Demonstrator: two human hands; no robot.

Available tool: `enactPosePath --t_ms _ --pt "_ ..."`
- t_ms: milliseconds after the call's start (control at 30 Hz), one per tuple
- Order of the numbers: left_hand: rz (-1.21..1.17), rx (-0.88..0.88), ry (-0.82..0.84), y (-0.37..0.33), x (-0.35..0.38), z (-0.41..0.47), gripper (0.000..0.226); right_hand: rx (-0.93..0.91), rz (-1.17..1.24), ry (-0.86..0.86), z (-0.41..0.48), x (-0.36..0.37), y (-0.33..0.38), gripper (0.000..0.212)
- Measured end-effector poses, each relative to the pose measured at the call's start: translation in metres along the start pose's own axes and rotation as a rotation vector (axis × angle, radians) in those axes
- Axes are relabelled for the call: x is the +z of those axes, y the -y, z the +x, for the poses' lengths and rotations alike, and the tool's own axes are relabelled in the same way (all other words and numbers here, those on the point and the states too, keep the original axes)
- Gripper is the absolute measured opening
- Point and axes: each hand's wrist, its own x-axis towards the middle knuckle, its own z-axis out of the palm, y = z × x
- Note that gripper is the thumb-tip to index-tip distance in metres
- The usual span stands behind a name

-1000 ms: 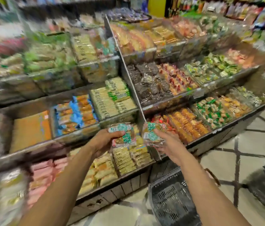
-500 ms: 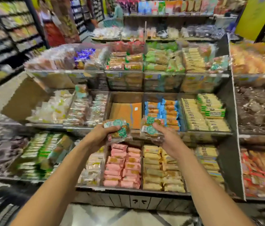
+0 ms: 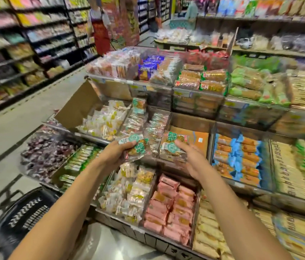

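Observation:
My left hand (image 3: 115,153) grips a clear snack packet with green-and-white labels (image 3: 135,148), held up in front of the middle shelf. My right hand (image 3: 192,160) holds a second packet of the same kind (image 3: 172,147), its thumb on the front of the wrapper. The two packets sit side by side, a small gap between them. Behind them, bins on the middle tier hold more packets with the same green labels (image 3: 148,124).
A tiered snack display (image 3: 194,94) fills the view, with pink packets (image 3: 172,209), blue-and-orange packets (image 3: 239,158) and an orange box (image 3: 196,137). A black shopping basket (image 3: 24,214) stands on the floor at lower left. A person in a red apron (image 3: 101,29) stands down the aisle.
The view has swung left along the display, bringing the aisle and left basket into sight. Both hands keep their packets, held at about the same height in front of me.

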Motion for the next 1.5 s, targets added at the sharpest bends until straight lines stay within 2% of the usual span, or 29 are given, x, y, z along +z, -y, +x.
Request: enactPosePath --t_ms 67,100,167,233,300,367,433,500,633,800,967,1167,1233,1300,1367,1433,1500 --pt "-0.023 -0.002 0.000 -0.008 -0.006 0.015 0.078 0.017 0.005 0.022 0.021 0.005 0.008 0.023" --pt "-0.030 0.012 -0.001 -0.012 -0.007 0.024 0.079 0.018 0.001 0.038 0.032 0.007 0.012 0.024" --pt "-0.009 0.009 -0.050 -0.019 -0.008 0.038 0.059 0.022 -0.004 0.066 0.051 0.012 0.020 0.030" --pt "0.004 0.004 -0.095 -0.025 -0.013 0.055 0.036 0.012 -0.031 0.072 0.070 0.019 0.025 0.024" --pt "0.040 -0.023 -0.123 -0.034 -0.016 0.070 0.038 0.014 -0.054 0.068 0.085 0.025 0.030 0.021" --pt "0.046 -0.036 -0.124 -0.044 -0.019 0.084 0.042 0.028 -0.061 0.066 0.097 0.033 0.033 0.027" --pt "0.043 -0.010 -0.116 -0.056 -0.017 0.096 0.025 0.030 -0.074 0.065 0.113 0.039 0.036 0.030" --pt "0.067 0.000 -0.105 -0.065 -0.016 0.107 0.019 0.017 -0.090 0.061 0.124 0.046 0.042 0.027" --pt "0.117 -0.048 -0.068 -0.065 -0.038 0.140 0.027 -0.008 -0.062 0.027 0.151 0.058 0.038 0.040" --pt "0.104 -0.019 -0.068 -0.055 -0.063 0.174 0.018 -0.037 0.032 -0.032 0.176 0.080 0.023 0.082" --pt "0.054 0.031 -0.159 -0.034 -0.091 0.203 0.017 -0.073 0.131 -0.111 0.179 0.109 0.009 0.081" --pt "0.183 0.086 -0.137 -0.020 -0.102 0.215 0.015 -0.186 -0.070 -0.255 0.201 0.127 -0.010 0.090" --pt "0.249 0.078 -0.109 -0.019 -0.107 0.215 0.019 -0.240 -0.163 -0.300 0.210 0.130 -0.011 0.086" --pt "0.296 0.061 -0.054 -0.019 -0.111 0.212 0.039 -0.295 -0.265 -0.345 0.221 0.136 -0.006 0.081" --pt "0.315 0.042 -0.029 -0.019 -0.111 0.210 0.047 -0.306 -0.339 -0.371 0.230 0.144 0.003 0.074" --pt "0.324 0.048 -0.029 -0.019 -0.112 0.211 0.046 -0.330 -0.464 -0.387 0.237 0.151 0.011 0.058" --pt "0.307 0.039 -0.037 -0.022 -0.111 0.211 0.036 -0.391 -0.630 -0.359 0.245 0.156 0.018 0.032"
